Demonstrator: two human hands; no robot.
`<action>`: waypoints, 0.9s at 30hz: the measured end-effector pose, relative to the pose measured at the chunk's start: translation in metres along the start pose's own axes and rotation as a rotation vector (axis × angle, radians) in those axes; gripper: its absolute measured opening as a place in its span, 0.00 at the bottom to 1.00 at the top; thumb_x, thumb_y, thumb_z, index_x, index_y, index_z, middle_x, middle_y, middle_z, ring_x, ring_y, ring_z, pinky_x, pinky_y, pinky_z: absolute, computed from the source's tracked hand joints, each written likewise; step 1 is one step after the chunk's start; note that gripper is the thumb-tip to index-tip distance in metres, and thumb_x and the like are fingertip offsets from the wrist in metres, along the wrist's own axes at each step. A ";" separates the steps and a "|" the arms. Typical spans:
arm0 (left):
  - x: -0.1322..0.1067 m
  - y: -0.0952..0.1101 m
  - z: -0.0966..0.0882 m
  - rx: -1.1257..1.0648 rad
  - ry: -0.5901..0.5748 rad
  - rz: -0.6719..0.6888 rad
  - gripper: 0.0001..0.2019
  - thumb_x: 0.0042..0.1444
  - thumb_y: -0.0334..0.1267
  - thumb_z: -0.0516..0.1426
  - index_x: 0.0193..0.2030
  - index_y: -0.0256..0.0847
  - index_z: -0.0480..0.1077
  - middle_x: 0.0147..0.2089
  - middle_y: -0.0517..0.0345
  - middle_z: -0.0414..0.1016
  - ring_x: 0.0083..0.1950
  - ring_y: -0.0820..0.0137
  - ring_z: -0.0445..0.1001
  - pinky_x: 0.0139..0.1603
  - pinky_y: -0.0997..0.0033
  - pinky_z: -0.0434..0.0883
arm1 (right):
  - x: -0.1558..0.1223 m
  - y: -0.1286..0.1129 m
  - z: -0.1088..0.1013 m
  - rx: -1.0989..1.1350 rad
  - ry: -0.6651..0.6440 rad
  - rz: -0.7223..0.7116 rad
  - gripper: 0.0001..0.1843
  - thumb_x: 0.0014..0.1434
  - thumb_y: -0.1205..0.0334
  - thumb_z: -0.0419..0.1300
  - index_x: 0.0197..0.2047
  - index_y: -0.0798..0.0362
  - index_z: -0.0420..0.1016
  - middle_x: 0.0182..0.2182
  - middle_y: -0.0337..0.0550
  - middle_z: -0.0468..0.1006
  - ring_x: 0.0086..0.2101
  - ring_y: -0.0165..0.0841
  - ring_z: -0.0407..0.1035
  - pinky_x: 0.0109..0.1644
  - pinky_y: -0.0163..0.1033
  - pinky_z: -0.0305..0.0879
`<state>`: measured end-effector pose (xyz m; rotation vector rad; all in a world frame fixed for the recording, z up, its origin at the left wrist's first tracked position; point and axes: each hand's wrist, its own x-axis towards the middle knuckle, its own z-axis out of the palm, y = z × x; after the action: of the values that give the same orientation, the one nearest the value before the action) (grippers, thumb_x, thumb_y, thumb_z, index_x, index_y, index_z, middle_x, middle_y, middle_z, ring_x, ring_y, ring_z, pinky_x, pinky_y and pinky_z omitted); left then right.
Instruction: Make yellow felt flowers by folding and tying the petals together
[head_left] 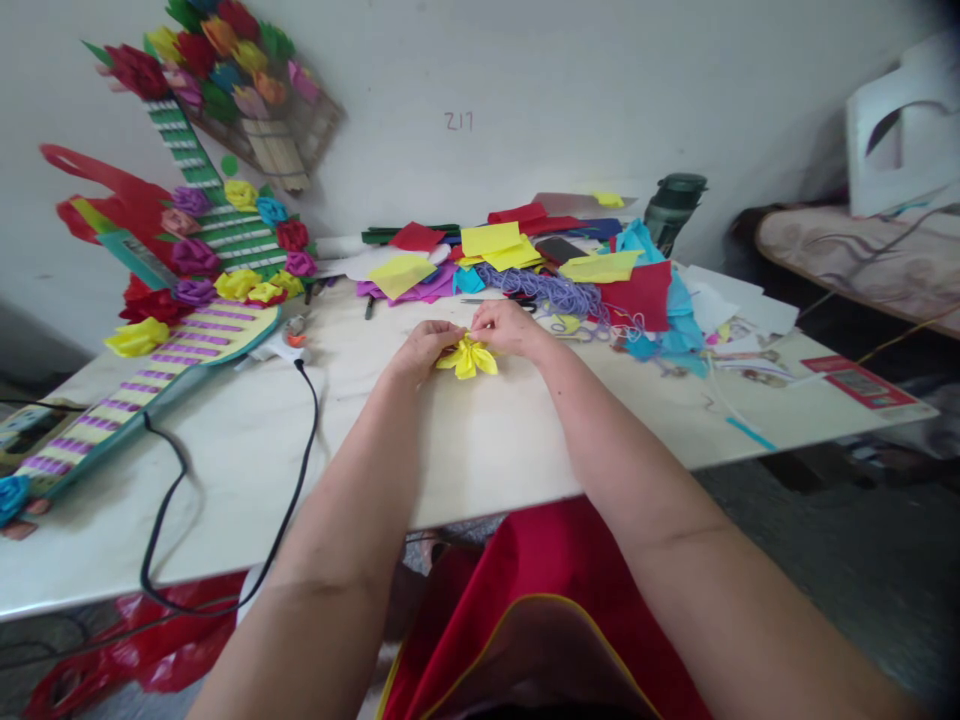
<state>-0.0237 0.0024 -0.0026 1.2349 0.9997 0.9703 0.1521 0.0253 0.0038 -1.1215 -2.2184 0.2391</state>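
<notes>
A yellow paper flower (pixel 469 359) with several pointed petals is held just over the table, in front of me. My left hand (pixel 429 347) is closed on its left side, fingers bent around the petals' upper edge. From the right, my right hand (pixel 508 328) pinches the flower near its top centre. The fingertips of both hands almost meet there, and they cover the flower's upper part. Behind the hands lie a tangle of purple yarn (pixel 546 288) and a pair of scissors, partly hidden.
Stacked coloured paper (pixel 491 240) lines the wall, beside a dark green bottle (pixel 675 210). At left stand a decorated panel with paper roses (pixel 234 240) and a white glue gun (pixel 281 348), its black cord (pixel 315 420) looping over the table's front edge. Paper scraps (pixel 742 300) lie at right.
</notes>
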 end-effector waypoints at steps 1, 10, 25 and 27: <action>-0.001 0.000 0.000 0.000 -0.003 0.001 0.11 0.42 0.38 0.67 0.23 0.36 0.69 0.19 0.59 0.70 0.19 0.76 0.66 0.22 0.76 0.60 | 0.000 0.000 -0.001 0.013 -0.027 0.020 0.08 0.54 0.63 0.61 0.28 0.53 0.82 0.34 0.42 0.81 0.35 0.31 0.72 0.41 0.35 0.65; 0.000 0.002 0.002 -0.024 0.043 -0.005 0.12 0.44 0.39 0.67 0.24 0.36 0.69 0.21 0.58 0.70 0.21 0.74 0.69 0.25 0.74 0.64 | 0.000 -0.016 -0.011 -0.055 -0.092 0.090 0.09 0.56 0.66 0.60 0.30 0.54 0.83 0.40 0.44 0.81 0.38 0.32 0.72 0.42 0.36 0.64; -0.004 0.009 0.001 -0.040 0.101 -0.012 0.14 0.36 0.33 0.63 0.32 0.38 0.67 0.25 0.60 0.73 0.24 0.72 0.72 0.26 0.74 0.67 | -0.003 -0.025 -0.013 -0.139 -0.057 0.163 0.11 0.59 0.66 0.57 0.35 0.53 0.82 0.45 0.44 0.78 0.43 0.32 0.71 0.47 0.35 0.63; -0.005 0.009 0.002 -0.028 0.100 -0.015 0.15 0.35 0.32 0.63 0.33 0.38 0.68 0.25 0.60 0.73 0.25 0.72 0.72 0.27 0.73 0.68 | -0.003 -0.025 -0.013 -0.145 -0.048 0.166 0.11 0.59 0.66 0.57 0.36 0.54 0.82 0.46 0.45 0.78 0.44 0.32 0.71 0.47 0.36 0.63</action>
<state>-0.0238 -0.0018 0.0071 1.1632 1.0679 1.0391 0.1441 0.0062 0.0231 -1.3948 -2.2150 0.1787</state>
